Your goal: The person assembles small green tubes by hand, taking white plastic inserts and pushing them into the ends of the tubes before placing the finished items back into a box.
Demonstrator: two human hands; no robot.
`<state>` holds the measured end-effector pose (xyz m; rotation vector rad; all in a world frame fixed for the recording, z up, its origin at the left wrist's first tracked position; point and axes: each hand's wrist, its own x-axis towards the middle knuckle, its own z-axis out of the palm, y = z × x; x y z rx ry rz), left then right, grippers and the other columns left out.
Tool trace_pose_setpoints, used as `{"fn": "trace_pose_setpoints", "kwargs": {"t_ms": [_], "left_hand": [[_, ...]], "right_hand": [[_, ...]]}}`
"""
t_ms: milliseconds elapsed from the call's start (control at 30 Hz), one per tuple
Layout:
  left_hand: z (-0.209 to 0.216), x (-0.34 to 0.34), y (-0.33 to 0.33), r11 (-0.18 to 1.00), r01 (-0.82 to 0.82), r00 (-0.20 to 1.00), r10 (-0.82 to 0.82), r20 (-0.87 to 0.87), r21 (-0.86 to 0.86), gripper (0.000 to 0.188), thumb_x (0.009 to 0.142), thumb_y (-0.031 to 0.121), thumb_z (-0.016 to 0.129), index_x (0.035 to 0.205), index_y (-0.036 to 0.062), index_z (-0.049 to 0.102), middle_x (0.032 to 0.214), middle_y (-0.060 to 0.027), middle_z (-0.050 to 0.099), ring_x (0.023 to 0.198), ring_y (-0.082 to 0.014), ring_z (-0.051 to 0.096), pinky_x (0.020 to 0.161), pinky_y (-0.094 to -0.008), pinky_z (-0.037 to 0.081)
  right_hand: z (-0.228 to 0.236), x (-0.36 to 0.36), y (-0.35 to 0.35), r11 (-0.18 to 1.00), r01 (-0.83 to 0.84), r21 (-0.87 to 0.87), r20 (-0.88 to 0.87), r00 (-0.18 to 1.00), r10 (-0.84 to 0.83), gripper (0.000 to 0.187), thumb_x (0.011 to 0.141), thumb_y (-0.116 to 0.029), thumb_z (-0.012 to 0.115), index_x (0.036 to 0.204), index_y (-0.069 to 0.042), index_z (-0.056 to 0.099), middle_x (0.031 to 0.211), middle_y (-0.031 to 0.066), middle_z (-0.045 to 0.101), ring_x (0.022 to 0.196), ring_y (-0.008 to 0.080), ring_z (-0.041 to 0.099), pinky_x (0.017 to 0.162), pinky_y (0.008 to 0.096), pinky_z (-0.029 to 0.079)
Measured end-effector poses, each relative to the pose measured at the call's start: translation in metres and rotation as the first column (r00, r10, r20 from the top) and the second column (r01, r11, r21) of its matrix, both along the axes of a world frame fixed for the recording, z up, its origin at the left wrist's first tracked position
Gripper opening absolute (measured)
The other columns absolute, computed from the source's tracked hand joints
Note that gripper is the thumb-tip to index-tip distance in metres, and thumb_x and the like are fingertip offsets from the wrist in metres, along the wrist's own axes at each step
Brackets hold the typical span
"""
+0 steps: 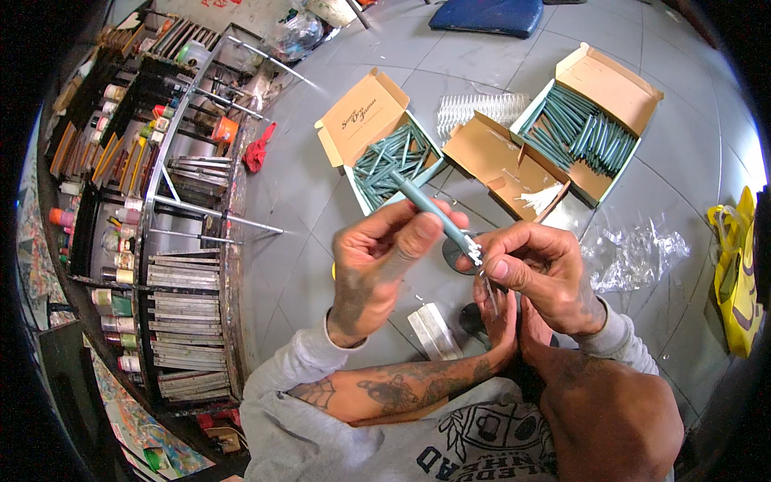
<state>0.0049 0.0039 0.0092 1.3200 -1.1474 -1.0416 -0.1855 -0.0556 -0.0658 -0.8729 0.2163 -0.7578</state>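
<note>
In front of me my left hand (377, 257) is closed on a slim teal tube (434, 207), held at a slant between thumb and fingers. Several small white pieces (474, 252) stick out of its lower end. My right hand (542, 269) has thumb and fingers pinched together right beside that end; what they grip is too small to make out. A thin clear sliver (492, 296) shows just below them. Beyond my hands, an open box (359, 111) and a second open box (609, 71) hold many thin teal sticks. Between these, a brown cardboard tray (490, 153) contains loose white pieces (540, 199).
On the left stands a rack (148, 201) with paint jars and stacked frames, its metal bars (233, 218) jutting out. Crumpled clear plastic (634, 253) and a yellow bag (735, 281) lie right. A white block (434, 331) is near my bare feet. A blue cushion (486, 18) lies far back.
</note>
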Motion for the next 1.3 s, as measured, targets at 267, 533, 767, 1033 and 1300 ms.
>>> {"fn": "trace_pose_setpoints", "kwargs": {"t_ms": [267, 533, 767, 1033, 1300], "left_hand": [[0.008, 0.014, 0.001, 0.990, -0.059, 0.998, 0.062, 0.019, -0.127, 0.030, 0.096, 0.015, 0.068, 0.120, -0.0029, 0.065, 0.105, -0.0104, 0.072, 0.085, -0.0093, 0.064, 0.073, -0.0198, 0.050], [0.002, 0.025, 0.003, 0.995, -0.035, 0.987, 0.048, 0.150, -0.088, 0.029, 0.097, 0.020, 0.065, 0.121, 0.0027, 0.066, 0.105, -0.0150, 0.072, 0.069, -0.0069, 0.057, 0.056, -0.0204, 0.043], [0.001, 0.021, 0.005, 0.998, -0.034, 0.997, 0.038, 0.072, -0.059, 0.034, 0.095, 0.021, 0.069, 0.121, -0.0003, 0.066, 0.105, -0.0138, 0.073, 0.081, -0.0155, 0.071, 0.053, -0.0209, 0.049], [0.006, 0.016, 0.006, 1.000, -0.009, 0.999, 0.009, 0.042, -0.004, 0.034, 0.095, 0.019, 0.067, 0.121, -0.0028, 0.065, 0.106, -0.0171, 0.072, 0.077, -0.0165, 0.071, 0.049, -0.0233, 0.055], [0.007, 0.013, 0.005, 1.000, 0.011, 0.999, -0.011, 0.044, 0.001, 0.033, 0.095, 0.018, 0.068, 0.121, -0.0030, 0.065, 0.107, -0.0172, 0.071, 0.077, -0.0175, 0.071, 0.051, -0.0244, 0.057]], "right_hand": [[-0.003, 0.002, 0.002, 0.999, -0.021, -0.028, -0.001, 1.000, 0.021, 0.015, 0.095, -0.006, 0.065, 0.104, 0.007, 0.063, 0.102, 0.0113, 0.066, 0.087, 0.0133, 0.060, 0.080, 0.0304, 0.051], [-0.004, 0.000, 0.000, 0.995, -0.025, -0.098, -0.037, 0.999, 0.022, 0.011, 0.096, -0.004, 0.063, 0.103, 0.005, 0.064, 0.112, 0.0138, 0.064, 0.097, 0.0133, 0.059, 0.088, 0.0307, 0.049], [0.002, 0.009, 0.002, 0.990, 0.045, -0.131, 0.076, 0.996, -0.035, 0.011, 0.097, -0.005, 0.062, 0.102, 0.005, 0.064, 0.117, 0.0148, 0.064, 0.101, 0.0131, 0.059, 0.091, 0.0320, 0.049], [0.009, 0.010, -0.004, 0.991, -0.033, -0.132, -0.021, 0.999, 0.031, 0.018, 0.098, -0.012, 0.064, 0.104, 0.004, 0.063, 0.109, 0.0106, 0.066, 0.093, 0.0126, 0.062, 0.080, 0.0298, 0.054], [0.009, 0.011, -0.003, 0.988, -0.009, -0.153, -0.026, 1.000, 0.005, 0.018, 0.098, -0.014, 0.064, 0.105, 0.003, 0.063, 0.101, 0.0068, 0.066, 0.090, 0.0110, 0.061, 0.078, 0.0289, 0.052]]}}
